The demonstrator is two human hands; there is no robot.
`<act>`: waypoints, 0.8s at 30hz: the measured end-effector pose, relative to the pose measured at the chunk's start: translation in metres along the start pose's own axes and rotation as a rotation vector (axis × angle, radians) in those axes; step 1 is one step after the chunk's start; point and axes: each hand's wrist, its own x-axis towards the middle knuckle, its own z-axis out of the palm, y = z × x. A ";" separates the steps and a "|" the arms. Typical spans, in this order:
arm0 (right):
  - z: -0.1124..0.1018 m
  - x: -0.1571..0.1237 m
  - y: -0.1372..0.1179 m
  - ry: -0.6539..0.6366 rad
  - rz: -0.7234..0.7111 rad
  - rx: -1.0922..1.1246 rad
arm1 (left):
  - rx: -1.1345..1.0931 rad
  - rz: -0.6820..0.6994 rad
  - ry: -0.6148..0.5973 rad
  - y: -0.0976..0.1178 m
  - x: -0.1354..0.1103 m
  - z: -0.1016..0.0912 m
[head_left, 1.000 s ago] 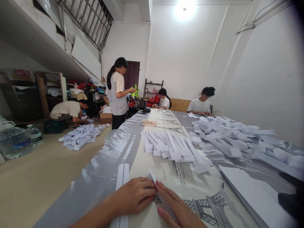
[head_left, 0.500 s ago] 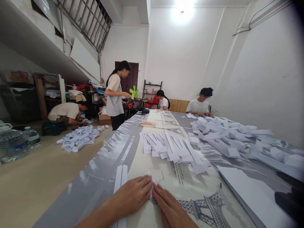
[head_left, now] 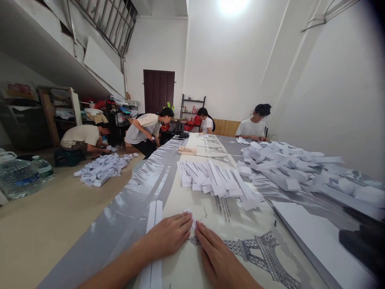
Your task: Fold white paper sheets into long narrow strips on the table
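Observation:
A small piece of folded white paper (head_left: 189, 213) lies on the printed tablecloth, mostly covered by my fingers. My left hand (head_left: 171, 236) presses its fingertips down on the paper from the left, fingers held together. From the right, the closed fingers of my right hand (head_left: 217, 253) meet the paper's lower edge, thumb out of sight. Under my left forearm run long white paper strips (head_left: 155, 216). Just beyond my hands lies a spread row of folded paper strips (head_left: 210, 178).
A stack of white sheets (head_left: 313, 237) lies right of my hands, below a large heap of folded paper (head_left: 279, 162). Farther off are a small wooden block (head_left: 187, 150) and several people. Another paper pile (head_left: 102, 168) and water bottles (head_left: 19, 176) stand left on the floor.
My right fingertips have drawn slightly away from my left ones, showing more paper between them. The person who stood at the far left side now bends low beside the table.

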 end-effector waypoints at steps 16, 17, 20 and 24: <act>-0.018 -0.004 -0.007 -0.079 0.095 0.140 | -0.078 -0.043 -0.037 0.000 0.006 -0.008; -0.024 -0.005 -0.010 -0.111 0.125 0.166 | -0.078 -0.040 -0.043 -0.001 0.006 -0.009; -0.042 -0.006 -0.017 -0.210 0.215 0.236 | -0.070 -0.035 -0.064 -0.003 0.006 -0.009; -0.058 -0.002 -0.020 -0.250 0.269 0.328 | -0.086 -0.039 -0.072 -0.005 0.005 -0.009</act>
